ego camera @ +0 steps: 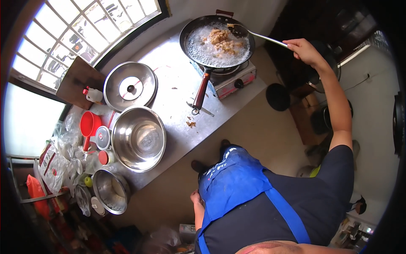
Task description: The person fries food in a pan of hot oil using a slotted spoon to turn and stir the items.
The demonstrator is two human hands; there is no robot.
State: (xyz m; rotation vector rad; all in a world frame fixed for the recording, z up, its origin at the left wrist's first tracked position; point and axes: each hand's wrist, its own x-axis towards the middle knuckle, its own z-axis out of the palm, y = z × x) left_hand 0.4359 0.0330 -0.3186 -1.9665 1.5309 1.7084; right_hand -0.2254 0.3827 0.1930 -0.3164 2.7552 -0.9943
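My right hand [303, 50] is closed around the handle of a metal ladle [269, 38], whose dark bowl rests at the right side of a wok [206, 65]. Bubbling oil fills much of the wok, and a clump of browned, battered food [223, 41] lies in it. A small bit of food clings to the ladle's rim. The wok sits on a portable gas stove [234, 83], its wooden handle pointing towards me. Low beside the blue apron [233, 184] hangs my left hand [196, 197]; its fingers look curled, but whether they hold anything cannot be seen.
Left on the metal counter [177, 139] are a large steel bowl [139, 139], a steel lid [144, 76], a smaller bowl [111, 192], a red dipper [90, 123], jars and plastic bags [55, 171]. Food crumbs [191, 123] lie near the wok handle. A barred window is behind.
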